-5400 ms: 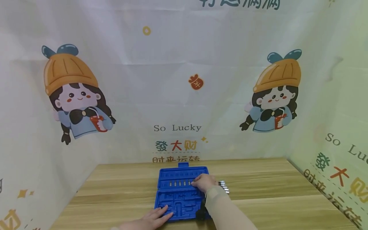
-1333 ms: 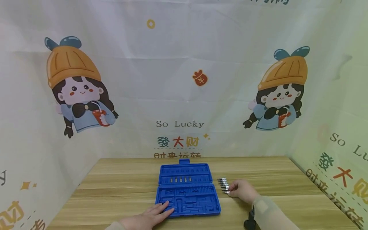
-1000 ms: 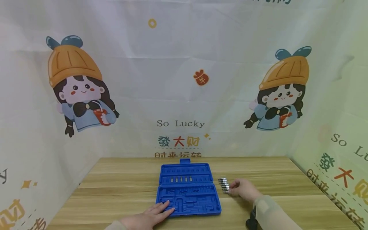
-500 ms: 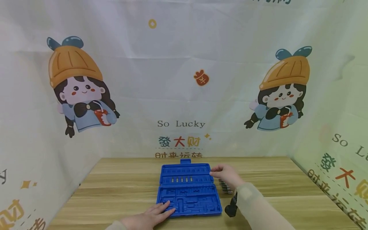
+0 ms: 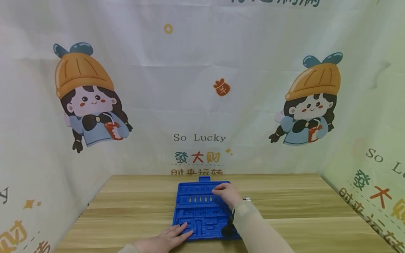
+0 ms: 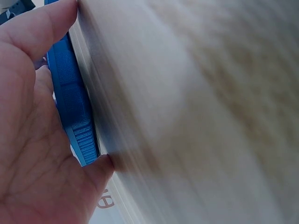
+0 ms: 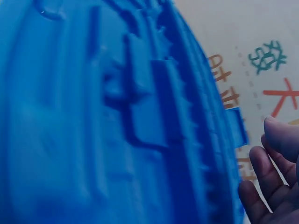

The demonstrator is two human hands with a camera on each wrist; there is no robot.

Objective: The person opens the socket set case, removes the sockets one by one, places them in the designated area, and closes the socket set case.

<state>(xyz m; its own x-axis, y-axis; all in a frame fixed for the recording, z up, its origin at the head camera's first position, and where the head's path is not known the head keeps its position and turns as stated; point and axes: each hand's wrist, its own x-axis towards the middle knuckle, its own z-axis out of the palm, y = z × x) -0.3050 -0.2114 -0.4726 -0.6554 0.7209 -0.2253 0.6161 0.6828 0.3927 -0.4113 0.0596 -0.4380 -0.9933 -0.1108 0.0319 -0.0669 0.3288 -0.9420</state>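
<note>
A blue plastic tool case [image 5: 209, 230] lies unfolded on the table. Several small metal bits [image 5: 200, 199] sit in a row in its lid. My left hand [image 5: 166, 239] rests with spread fingers on the near left corner; in the left wrist view its thumb and a finger reach around the case's edge. My right hand [image 5: 229, 195] hangs over the right part of the lid, fingertips close to the rightmost bit. In the right wrist view its thumb and fingers [image 7: 259, 161] are lightly bent, with nothing visible between them.
Right of the case, the end of a shiny metal bit [image 5: 247, 199] shows past my wrist; the others there are hidden behind the arm. A black wrist camera [image 5: 227, 231] hangs below my right forearm. A printed cloth [image 5: 196, 105] encloses the wooden table [image 5: 133, 196].
My right hand has left the row of bits on the table and moved left over the case lid. Its arm now covers most of that row. The left hand stays in place.
</note>
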